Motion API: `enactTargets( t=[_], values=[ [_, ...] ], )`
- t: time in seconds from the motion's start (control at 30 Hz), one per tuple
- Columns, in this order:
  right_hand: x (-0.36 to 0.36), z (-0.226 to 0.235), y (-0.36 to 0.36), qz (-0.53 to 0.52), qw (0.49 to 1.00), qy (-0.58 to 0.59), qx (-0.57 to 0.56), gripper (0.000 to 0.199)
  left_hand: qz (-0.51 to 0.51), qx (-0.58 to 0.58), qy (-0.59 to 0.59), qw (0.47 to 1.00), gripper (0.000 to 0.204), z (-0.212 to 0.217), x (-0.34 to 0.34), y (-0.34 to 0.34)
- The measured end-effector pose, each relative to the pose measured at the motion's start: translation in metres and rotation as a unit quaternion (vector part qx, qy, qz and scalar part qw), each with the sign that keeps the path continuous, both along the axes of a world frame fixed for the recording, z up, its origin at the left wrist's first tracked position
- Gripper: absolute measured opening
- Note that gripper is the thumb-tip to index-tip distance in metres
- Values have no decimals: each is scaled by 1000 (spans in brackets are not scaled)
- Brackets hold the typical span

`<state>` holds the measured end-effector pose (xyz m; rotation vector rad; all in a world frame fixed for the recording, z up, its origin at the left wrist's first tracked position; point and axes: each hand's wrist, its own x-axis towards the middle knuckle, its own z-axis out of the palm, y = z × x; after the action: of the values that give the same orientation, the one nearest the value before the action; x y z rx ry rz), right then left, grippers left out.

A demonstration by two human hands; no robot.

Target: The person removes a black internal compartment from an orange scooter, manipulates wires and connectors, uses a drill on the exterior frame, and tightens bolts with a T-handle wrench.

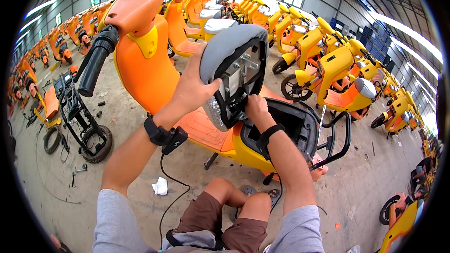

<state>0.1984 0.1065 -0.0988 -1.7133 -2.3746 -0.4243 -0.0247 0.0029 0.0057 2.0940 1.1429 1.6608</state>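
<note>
Head view: one grey scooter seat point(234, 72) tipped up on edge over open seat compartment point(293, 124) of orange-yellow scooter point(154, 65). Left hand point(194, 86) grips seat's left edge, fingers wrapped round padding. Right hand point(255, 107) below seat's underside at hinge, fingers curled; what they pinch, cannot tell. Two wrist straps. One white rag point(161, 186) on floor near left forearm. Many parked scooters behind.

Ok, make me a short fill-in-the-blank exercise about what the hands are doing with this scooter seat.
1. The left hand holds the raised seat by its ____ cover.
2. The right hand works at the seat's ____, near the hinge.
3. The scooter being worked on has an ____ body.
4. A black ____ sits on each wrist.

Missing words: grey; underside; orange; strap
</note>
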Motion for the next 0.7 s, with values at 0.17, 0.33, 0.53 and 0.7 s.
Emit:
enactTargets(
  t=[0.17,0.33,0.53,0.7],
  values=[
    [6,8,7,-14,989,145,13,26,13,-72,-72,995,91,-8,-5,2],
    [-12,53,8,-22,964,264,13,34,-15,-48,-117,992,90,-32,-27,7],
    [29,48,-81,64,822,547,-148,21,64,-174,-265,946,73,-69,-67,0],
    [103,-6,-211,34,717,649,-251,20,72,-346,-434,828,52,-143,-121,-12]
  ],
)
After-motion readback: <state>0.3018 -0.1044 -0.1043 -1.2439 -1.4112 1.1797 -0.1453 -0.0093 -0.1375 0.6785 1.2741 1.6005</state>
